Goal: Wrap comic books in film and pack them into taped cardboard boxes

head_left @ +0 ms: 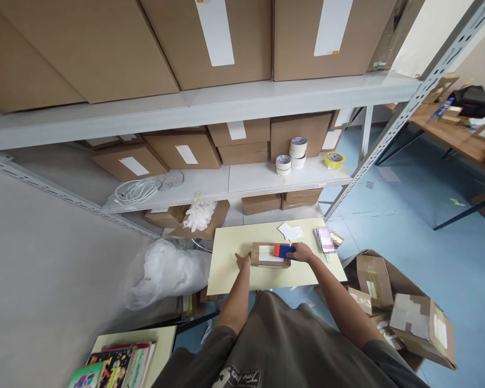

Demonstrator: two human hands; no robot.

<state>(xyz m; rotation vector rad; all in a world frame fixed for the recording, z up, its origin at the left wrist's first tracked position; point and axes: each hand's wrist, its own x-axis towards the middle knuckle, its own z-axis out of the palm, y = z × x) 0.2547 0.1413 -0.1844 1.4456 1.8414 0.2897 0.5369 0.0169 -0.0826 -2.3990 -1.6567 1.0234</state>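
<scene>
Box [270, 257], long axis crosswise, is being touched at its left end by left hand [243, 261] (grip unclear); blue tool [285, 251] is being gripped above by right hand [303, 252].

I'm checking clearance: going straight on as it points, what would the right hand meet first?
The right hand would probably meet the small cardboard box beneath its blue-and-orange tool; height is unclear.

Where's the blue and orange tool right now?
In the head view, right of centre, the tool is in the right hand, over the cardboard box.
</scene>
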